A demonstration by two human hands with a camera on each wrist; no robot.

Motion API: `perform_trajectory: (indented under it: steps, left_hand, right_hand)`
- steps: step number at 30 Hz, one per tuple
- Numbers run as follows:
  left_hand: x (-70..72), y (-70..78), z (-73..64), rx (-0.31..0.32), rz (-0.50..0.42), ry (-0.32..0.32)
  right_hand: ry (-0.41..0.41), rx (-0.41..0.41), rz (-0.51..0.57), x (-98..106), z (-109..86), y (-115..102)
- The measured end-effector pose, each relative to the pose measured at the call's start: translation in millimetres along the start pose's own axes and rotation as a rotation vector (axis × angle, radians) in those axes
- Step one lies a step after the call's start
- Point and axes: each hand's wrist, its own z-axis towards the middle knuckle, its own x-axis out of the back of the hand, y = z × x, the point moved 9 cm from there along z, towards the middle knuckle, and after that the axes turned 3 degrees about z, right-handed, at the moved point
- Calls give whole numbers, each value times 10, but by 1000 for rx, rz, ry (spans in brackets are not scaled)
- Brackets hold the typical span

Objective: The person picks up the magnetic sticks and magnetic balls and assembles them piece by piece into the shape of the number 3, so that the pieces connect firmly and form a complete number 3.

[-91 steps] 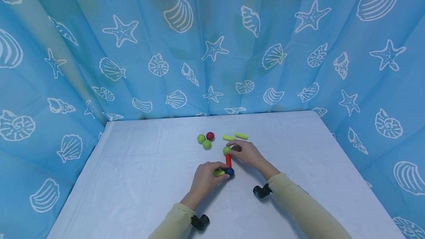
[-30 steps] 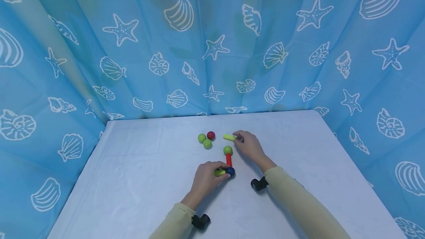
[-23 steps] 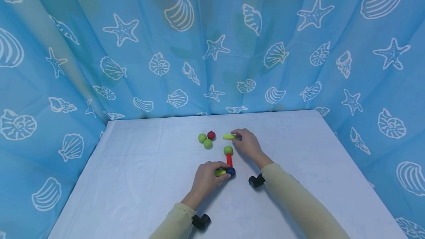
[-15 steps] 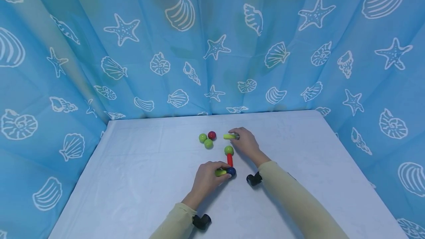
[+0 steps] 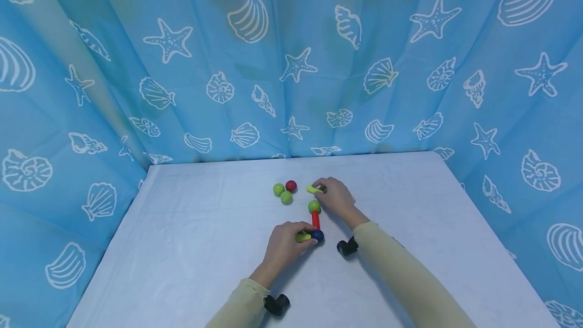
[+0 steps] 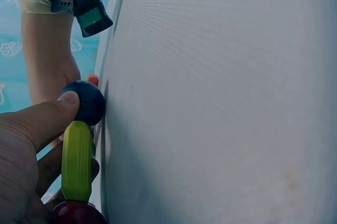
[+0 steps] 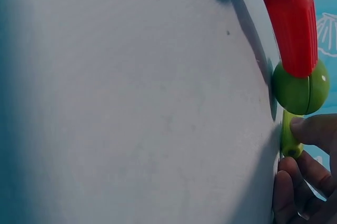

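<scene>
My left hand [image 5: 284,242] pinches a dark blue toy ball [image 5: 317,237], thumb pressed on it. A yellow-green building rod [image 6: 77,161] joins that ball, with a dark red ball [image 6: 78,214] at the rod's other end in the left wrist view. From the blue ball a red rod [image 5: 316,220] runs away to a green ball [image 5: 314,206]. Just beyond it, my right hand [image 5: 336,196] pinches another yellow-green rod [image 5: 313,189] between thumb and fingers. In the right wrist view this rod [image 7: 290,134] appears just below the green ball; whether they touch I cannot tell.
Two loose green balls [image 5: 279,189] and a red ball [image 5: 291,186] lie together left of the right hand. A white cloth [image 5: 191,227] covers the table. Blue shell-print curtains [image 5: 205,65] hang behind and beside it. Each wrist wears a black camera [image 5: 277,305].
My right hand has left the green ball, moved to the yellow-green rods behind and now tilts one. The second loose rod is out of sight. My left hand stays put.
</scene>
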Motion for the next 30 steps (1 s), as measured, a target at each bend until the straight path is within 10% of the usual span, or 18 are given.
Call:
perform_trajectory:
  steps: [30]
  left_hand:
    - [7,23,-4,-12,11,11]
  right_hand:
    - [-120,-13,-33,44,-157,121]
